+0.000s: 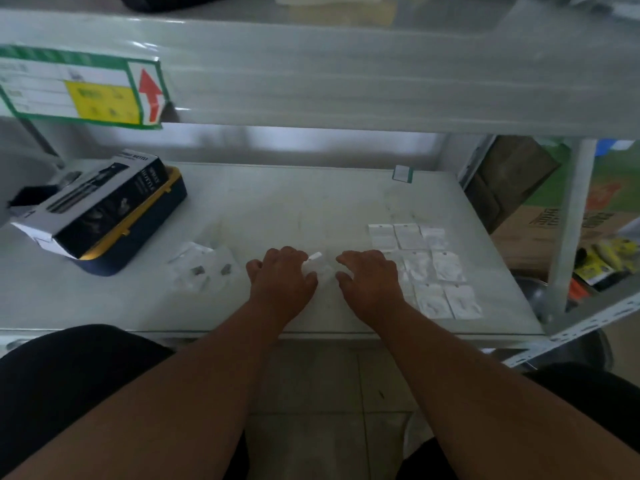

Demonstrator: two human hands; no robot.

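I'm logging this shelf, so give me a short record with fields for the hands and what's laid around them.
surface: white shelf board
left hand: grips small clear packet at its left edge
right hand: grips the same packet at its right edge
right of hands: flat packets, laid in rows
left of hands: loose packets in a heap
far left: black carton on a blue-and-yellow case

A stockroom: metal racking (568,216), a shelf label (79,88), cardboard cartons (533,233).
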